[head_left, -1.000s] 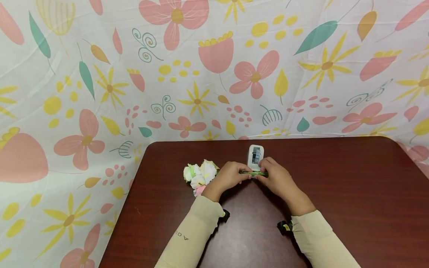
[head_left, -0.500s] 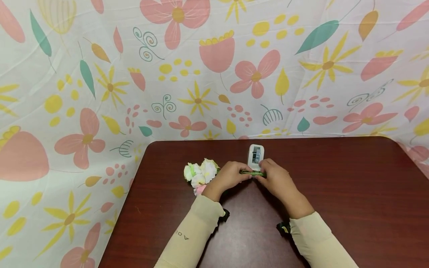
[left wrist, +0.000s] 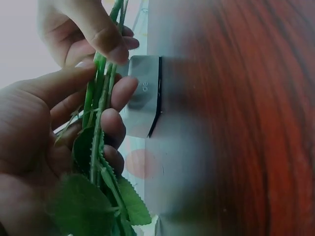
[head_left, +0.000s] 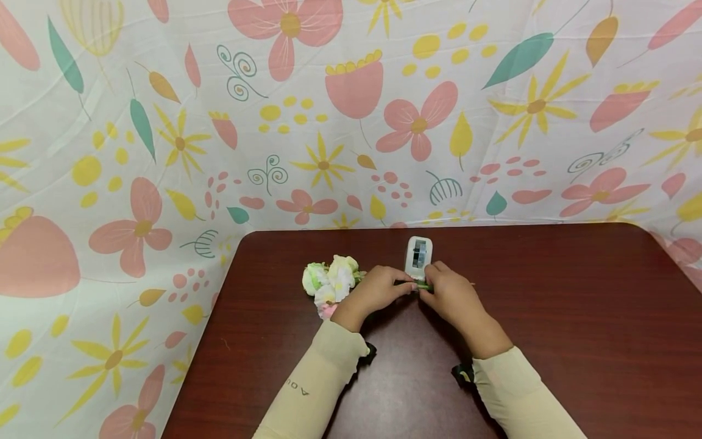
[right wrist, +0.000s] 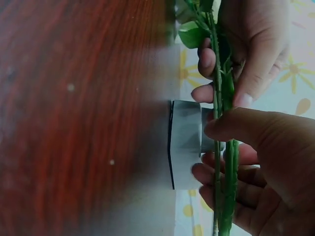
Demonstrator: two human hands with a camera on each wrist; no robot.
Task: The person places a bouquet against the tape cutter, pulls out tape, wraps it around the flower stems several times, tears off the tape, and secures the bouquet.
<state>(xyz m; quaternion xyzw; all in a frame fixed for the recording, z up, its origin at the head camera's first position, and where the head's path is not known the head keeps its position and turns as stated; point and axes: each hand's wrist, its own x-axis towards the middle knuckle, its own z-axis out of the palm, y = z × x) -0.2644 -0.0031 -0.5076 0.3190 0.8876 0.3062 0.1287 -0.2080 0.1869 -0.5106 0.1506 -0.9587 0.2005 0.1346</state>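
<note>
Artificial flowers [head_left: 331,281] with white, pale green and pink heads lie to the left, partly behind my left forearm. Their green stems [left wrist: 101,96] run sideways through both hands. My left hand [head_left: 379,294] grips the bundle nearer the blossoms, beside the toothed leaves [left wrist: 81,206]. Close by on the right, my right hand [head_left: 454,299] pinches the stems [right wrist: 229,172] between thumb and fingers, nearer their cut ends. Just beyond the fingertips stands a white tape dispenser [head_left: 418,255]; its side [right wrist: 187,130] shows behind the stems in the right wrist view.
The dark reddish wooden table [head_left: 576,305] carries all of this. A white cloth with printed flowers [head_left: 351,152] hangs behind and to the left of it. Dark wrist straps [head_left: 464,374] sit at the sleeve cuffs.
The flower heads have turned and risen slightly as the stem bundle rolls in the hands. The right fingers have shifted a little toward the left hand. The tape dispenser stays in place.
</note>
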